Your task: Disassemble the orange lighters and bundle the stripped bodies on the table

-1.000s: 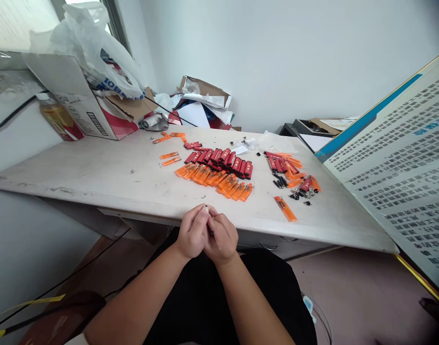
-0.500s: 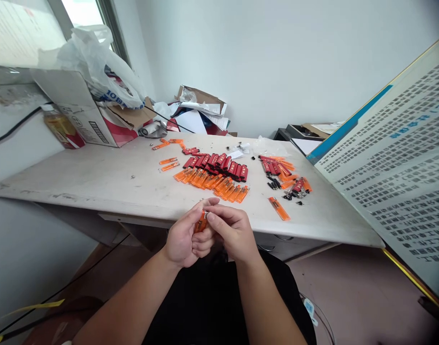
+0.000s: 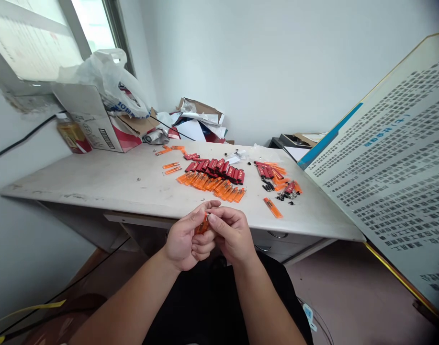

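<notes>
Near the table's front edge, my left hand (image 3: 186, 239) is wrapped round an orange lighter (image 3: 202, 225), its fingers curled below and its thumb along the side. My right hand (image 3: 234, 233) is closed against it, thumb and forefinger pinched at the lighter's upper end, where a bit of shiny metal shows. The fingertips hide most of that end. Beyond my hands lies a row of orange lighters (image 3: 194, 180), with a heap of red lighters (image 3: 219, 167) behind it. A single orange lighter (image 3: 273, 208) lies to the right.
At right are a mixed pile of red and orange pieces (image 3: 271, 170) and small black and metal parts (image 3: 289, 191). A large printed board (image 3: 391, 158) leans over the table's (image 3: 97, 184) right end. A carton (image 3: 100, 124), a bottle (image 3: 73, 134) and a plastic bag (image 3: 111, 81) stand back left.
The camera view has shifted slightly, so the table and its items sit a little differently in view. My hands keep nearly the same grip on the lighter.
</notes>
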`<state>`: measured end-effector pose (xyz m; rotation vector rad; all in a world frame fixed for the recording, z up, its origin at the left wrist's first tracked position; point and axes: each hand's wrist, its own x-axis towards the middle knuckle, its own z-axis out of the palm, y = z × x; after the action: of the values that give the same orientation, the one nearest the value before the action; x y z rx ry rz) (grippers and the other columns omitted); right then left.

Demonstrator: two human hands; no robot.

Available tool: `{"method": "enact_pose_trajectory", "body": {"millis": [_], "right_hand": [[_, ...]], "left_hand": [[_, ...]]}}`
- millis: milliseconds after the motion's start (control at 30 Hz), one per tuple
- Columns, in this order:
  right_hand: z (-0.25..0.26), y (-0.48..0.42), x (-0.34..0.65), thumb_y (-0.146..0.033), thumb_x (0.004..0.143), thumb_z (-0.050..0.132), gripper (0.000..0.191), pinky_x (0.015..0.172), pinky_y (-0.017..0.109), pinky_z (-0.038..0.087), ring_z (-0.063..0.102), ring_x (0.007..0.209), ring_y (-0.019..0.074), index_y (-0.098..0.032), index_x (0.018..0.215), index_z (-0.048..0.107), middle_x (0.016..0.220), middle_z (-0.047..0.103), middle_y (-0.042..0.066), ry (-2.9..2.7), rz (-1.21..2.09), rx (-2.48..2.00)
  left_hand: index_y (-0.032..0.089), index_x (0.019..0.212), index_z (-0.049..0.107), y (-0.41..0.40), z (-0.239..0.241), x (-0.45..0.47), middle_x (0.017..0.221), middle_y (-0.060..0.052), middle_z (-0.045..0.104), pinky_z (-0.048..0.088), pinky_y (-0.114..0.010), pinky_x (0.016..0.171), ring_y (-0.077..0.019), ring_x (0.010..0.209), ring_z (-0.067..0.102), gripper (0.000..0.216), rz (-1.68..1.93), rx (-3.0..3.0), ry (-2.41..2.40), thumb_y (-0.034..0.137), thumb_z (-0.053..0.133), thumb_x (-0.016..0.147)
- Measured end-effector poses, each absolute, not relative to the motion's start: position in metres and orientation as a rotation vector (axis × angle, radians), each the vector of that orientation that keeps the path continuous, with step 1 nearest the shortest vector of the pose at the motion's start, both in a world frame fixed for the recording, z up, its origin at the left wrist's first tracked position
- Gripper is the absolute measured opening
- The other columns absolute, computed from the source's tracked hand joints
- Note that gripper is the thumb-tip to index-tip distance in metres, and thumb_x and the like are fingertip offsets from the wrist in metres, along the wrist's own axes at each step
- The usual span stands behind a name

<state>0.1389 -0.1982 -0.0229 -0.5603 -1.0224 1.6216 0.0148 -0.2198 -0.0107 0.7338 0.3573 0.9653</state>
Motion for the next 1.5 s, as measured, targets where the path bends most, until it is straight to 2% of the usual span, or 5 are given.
{"method": "enact_pose_trajectory", "body": {"millis": [600,867,967,1133,1500], "right_hand": [[-0.017,-0.213,0.132,-0.032,0.074,0.075,0.02,0.047,0.018,0.041,0.051,0.05,0.0062,-0.014,0.07,0.069,0.058,0.06,-0.001,-1.182,1.501,-0.559],[-0.027,-0.209,0.134,-0.038,0.077,0.07,0.022,0.054,0.021,0.046,0.058,0.063,0.0092,-0.018,0.087,0.069,0.081,0.064,0.002,-1.231,1.48,-0.574],[-0.031,-0.212,0.131,-0.037,0.08,0.067,0.027,0.052,0.021,0.043,0.05,0.056,0.0078,-0.019,0.1,0.065,0.066,0.053,-0.003,-1.301,1.119,-0.764],[-0.032,-0.22,0.118,-0.024,0.083,0.06,0.011,0.056,0.022,0.04,0.047,0.06,0.009,-0.016,0.085,0.067,0.068,0.052,0.0,-1.616,0.386,-0.934],[-0.041,-0.2,0.096,-0.022,0.089,0.051,0.026,0.052,0.023,0.034,0.042,0.055,0.0094,-0.014,0.067,0.063,0.062,0.048,0.002,-1.624,-0.167,-1.025]], "left_hand": [[0.03,0.111,0.053,-0.238,-0.004,0.005,0.047,0.009,0.02,0.013,-0.013,0.033,-0.0059,0.038,0.005,0.026,0.912,0.623,0.351,0.042,0.047,0.089],[0.026,0.105,0.057,-0.234,-0.003,0.008,0.044,0.009,0.023,0.013,-0.014,0.034,-0.006,0.037,0.011,0.029,0.934,0.571,0.51,0.045,0.055,0.084],[0.026,0.112,0.058,-0.229,-0.005,0.017,0.044,0.009,0.028,0.016,-0.015,0.035,-0.0063,0.035,0.018,0.033,1.187,0.576,0.651,0.043,0.057,0.083],[0.015,0.108,0.065,-0.219,-0.015,0.033,0.057,0.002,0.05,0.039,-0.019,0.05,-0.0095,0.05,0.048,0.039,1.525,0.62,0.735,0.041,0.064,0.078],[0.015,0.105,0.07,-0.208,-0.018,0.03,0.071,0.0,0.06,0.046,-0.02,0.068,-0.0105,0.069,0.059,0.033,1.552,0.437,0.722,0.03,0.065,0.076]]}}
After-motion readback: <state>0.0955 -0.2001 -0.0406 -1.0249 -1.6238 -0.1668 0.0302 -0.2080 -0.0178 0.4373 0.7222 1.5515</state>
